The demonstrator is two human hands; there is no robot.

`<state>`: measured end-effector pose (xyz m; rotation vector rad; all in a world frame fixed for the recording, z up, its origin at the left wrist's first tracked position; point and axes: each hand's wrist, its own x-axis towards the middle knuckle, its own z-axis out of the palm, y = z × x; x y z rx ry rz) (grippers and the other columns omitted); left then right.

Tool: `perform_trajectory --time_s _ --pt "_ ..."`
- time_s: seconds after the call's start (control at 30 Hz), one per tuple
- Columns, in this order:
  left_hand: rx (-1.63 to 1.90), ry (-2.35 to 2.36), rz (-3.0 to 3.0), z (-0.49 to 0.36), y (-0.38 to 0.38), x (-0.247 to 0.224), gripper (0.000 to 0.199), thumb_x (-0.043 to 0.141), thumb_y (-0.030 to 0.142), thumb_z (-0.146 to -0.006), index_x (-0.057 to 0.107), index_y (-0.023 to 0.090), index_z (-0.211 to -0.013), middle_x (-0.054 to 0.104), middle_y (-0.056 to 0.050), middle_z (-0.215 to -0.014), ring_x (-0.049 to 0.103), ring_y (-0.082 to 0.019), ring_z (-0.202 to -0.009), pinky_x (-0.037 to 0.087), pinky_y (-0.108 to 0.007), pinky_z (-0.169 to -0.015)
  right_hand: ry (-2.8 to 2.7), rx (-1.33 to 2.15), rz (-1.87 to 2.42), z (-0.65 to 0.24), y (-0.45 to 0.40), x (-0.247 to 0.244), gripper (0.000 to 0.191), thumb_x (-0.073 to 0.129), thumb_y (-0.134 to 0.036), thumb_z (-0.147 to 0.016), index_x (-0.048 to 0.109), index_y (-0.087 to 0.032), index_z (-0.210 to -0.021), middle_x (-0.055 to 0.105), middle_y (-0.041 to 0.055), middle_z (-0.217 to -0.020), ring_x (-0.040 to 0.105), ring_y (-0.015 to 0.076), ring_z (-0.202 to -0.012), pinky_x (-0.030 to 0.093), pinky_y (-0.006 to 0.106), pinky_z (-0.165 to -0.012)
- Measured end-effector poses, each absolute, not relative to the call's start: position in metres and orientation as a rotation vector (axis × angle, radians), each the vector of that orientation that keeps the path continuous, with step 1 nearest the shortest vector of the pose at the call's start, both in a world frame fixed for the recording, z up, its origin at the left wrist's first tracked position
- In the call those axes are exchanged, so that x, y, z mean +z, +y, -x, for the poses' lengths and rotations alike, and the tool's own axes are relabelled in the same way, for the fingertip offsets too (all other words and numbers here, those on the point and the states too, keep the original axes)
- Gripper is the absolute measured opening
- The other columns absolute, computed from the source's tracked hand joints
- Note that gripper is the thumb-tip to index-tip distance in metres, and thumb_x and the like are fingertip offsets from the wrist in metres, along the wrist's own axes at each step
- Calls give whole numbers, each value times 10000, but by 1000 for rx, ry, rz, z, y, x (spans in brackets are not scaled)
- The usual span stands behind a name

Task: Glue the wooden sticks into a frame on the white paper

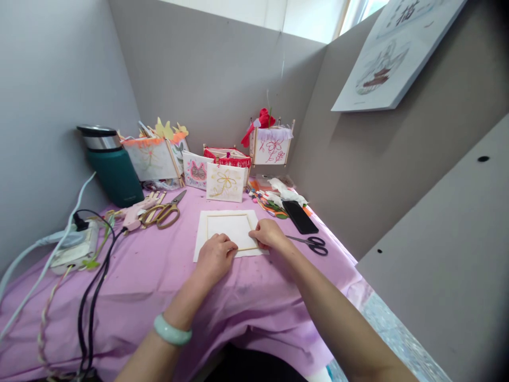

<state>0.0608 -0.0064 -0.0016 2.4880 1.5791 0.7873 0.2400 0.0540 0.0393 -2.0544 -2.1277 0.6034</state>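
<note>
Bare forearms [338, 313] reach over the desk [155, 276], where a thin stick frame [227, 215] lies upon a white sheet [200, 241]. Left hand [216, 255] touches its near stick, right hand [270, 233] its near right corner; the fingers are almost closed, but whether they pinch, I cannot tell.

The frame [228, 215] lies on paper [226, 228] — phone [300, 216] right, bottle [113, 172] left.
</note>
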Motion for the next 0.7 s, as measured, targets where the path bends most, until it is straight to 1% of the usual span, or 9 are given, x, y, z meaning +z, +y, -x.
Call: perform_trajectory --time_s 0.1,0.2,0.3,0.4,0.57,0.7 --pt "763 1544 -2483 -56 -7 3 227 508 231 -853 706 200 -960 643 -64 -909 562 -195 -893 444 -313 -789 -2135 535 2065 -243 56 41 215 567 -299 -764 693 -141 -690 675 65 -572 623 150 -526 426 213 -554" --pt "792 1524 -2481 -50 2 20 273 518 260 -852 667 195 -1071 647 -70 -976 571 -196 -921 448 -315 -807 -2137 518 2042 -247 62 44 242 564 -341 -786 695 -143 -740 667 55 -569 611 141 -526 407 211 -554" --pt "830 1547 -2523 -47 29 43 255 529 280 -844 680 209 -1035 658 -57 -968 579 -193 -910 447 -310 -804 -2160 506 1995 -251 72 45 249 560 -346 -790 695 -143 -741 679 63 -616 619 147 -582 393 210 -562" --pt "724 1571 -2609 -50 68 57 250 529 273 -829 694 220 -1010 665 -53 -965 586 -197 -921 445 -301 -795 -2163 467 1990 -252 85 43 227 577 -333 -766 706 -147 -777 699 74 -698 628 160 -653 376 211 -560" --pt "446 1599 -2677 -54 127 47 256 534 236 -798 712 234 -981 676 -64 -966 599 -221 -922 446 -298 -743 -2219 368 1956 -251 108 36 235 586 -349 -761 721 -160 -795 712 89 -790 628 181 -732 343 226 -565" --pt "430 1548 -2608 -48 147 33 246 548 262 -783 723 231 -953 684 -59 -919 608 -206 -860 433 -290 -723 -2219 364 1908 -250 116 31 212 581 -341 -765 713 -177 -784 713 72 -789 619 176 -728 310 236 -557"
